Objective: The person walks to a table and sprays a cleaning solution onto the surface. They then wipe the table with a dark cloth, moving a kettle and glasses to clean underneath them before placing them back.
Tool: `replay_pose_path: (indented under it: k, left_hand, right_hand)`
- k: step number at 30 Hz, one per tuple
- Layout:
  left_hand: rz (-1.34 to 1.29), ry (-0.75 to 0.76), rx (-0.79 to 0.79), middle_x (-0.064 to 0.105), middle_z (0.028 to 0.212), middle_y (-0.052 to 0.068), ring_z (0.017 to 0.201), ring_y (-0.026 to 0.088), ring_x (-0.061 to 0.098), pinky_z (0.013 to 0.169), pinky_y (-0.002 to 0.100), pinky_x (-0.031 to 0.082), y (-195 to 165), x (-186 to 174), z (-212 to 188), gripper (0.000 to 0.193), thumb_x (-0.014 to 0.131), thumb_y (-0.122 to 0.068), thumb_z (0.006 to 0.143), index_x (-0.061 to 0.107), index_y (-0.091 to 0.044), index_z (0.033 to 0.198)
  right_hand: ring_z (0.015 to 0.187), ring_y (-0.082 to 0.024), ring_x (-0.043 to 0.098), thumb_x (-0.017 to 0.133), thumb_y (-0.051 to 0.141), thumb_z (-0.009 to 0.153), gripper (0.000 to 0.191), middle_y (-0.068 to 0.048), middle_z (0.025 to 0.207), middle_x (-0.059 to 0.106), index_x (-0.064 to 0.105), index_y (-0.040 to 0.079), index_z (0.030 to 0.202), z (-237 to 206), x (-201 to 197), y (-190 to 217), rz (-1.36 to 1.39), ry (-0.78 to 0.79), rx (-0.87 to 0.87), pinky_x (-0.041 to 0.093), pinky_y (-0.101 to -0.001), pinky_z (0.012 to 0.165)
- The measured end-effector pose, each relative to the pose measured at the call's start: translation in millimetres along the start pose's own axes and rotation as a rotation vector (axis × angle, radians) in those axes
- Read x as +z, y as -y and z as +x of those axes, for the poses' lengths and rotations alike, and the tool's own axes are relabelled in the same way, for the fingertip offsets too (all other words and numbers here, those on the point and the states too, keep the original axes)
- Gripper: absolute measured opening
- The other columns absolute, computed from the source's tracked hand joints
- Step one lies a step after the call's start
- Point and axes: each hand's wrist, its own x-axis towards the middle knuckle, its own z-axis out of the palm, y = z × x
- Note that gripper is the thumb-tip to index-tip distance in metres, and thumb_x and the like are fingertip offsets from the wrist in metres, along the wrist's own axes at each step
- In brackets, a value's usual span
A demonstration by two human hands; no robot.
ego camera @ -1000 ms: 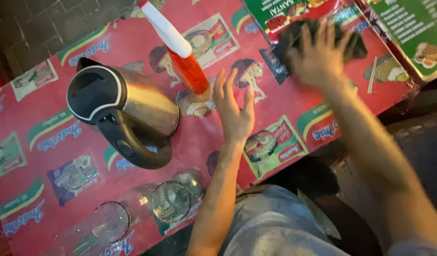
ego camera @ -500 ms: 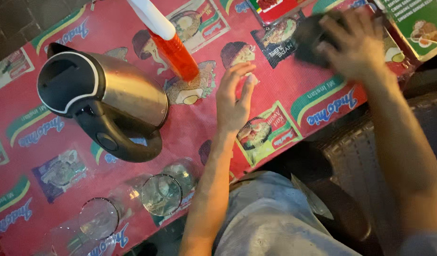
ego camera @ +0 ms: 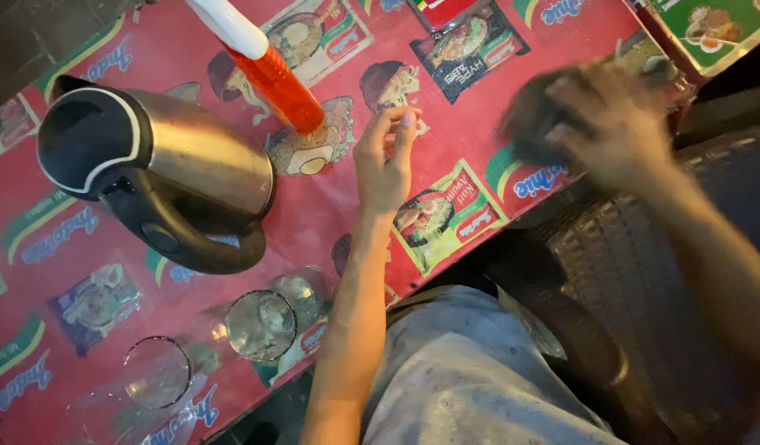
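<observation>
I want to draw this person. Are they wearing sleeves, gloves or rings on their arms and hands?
No gloves and no sleeves show: both forearms are bare right up to the picture's edge. The left hand is sharp enough to see slim fingers with no ring or watch. The right hand is blurred, so small things like rings cannot be made out there.

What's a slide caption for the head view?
Right hand wipes red printed tablecloth with dark cloth; left hand rests near kettle.

- Right hand (ego camera: 610, 124), blurred, now sweeping the dark cloth (ego camera: 532, 124) down toward the near table edge, away from the green menu (ego camera: 713, 29).
- Left hand (ego camera: 385, 161) curling, fingers bunched rather than spread flat.
- Kettle (ego camera: 161, 173) looming larger.
</observation>
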Motion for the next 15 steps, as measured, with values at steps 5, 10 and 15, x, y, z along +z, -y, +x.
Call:
replay_pose_path:
  k: [5,10,15]
  left_hand:
    - [0.029,-0.002,0.048,0.074,0.104,0.005,0.094,0.016,0.073,0.082,0.030,0.057,-6.9,9.4,-1.6,0.024,0.056,-0.025,0.109,0.070,-0.005,0.111]
    - [-0.020,-0.147,0.077,0.075,0.100,0.006,0.092,0.015,0.072,0.084,0.030,0.057,-6.6,6.1,-1.9,0.021,0.057,-0.021,0.108,0.070,-0.003,0.105]
    - [0.005,-0.190,0.063,0.074,0.099,0.004,0.088,0.012,0.068,0.082,0.029,0.054,2.3,-9.3,-3.8,0.020,0.056,-0.018,0.109,0.068,-0.003,0.104]
  right_hand:
    - [0.139,-0.056,0.037,0.057,0.041,0.104,0.061,-0.034,0.155,0.045,0.053,0.007,0.155,21.8,10.9,5.2,-0.477,-0.268,0.060,0.025,-0.0768,0.099]
    - [0.141,-0.052,0.035,0.069,0.046,0.071,0.074,-0.023,0.151,0.046,0.059,0.017,0.138,9.1,43.3,162.0,-0.159,0.043,-0.339,0.017,-0.0788,0.106]
    - [0.148,-0.034,0.038,0.069,0.027,0.075,0.066,-0.010,0.158,0.046,0.062,0.024,0.140,27.9,44.2,110.4,0.185,0.278,-0.742,0.022,-0.0602,0.122]
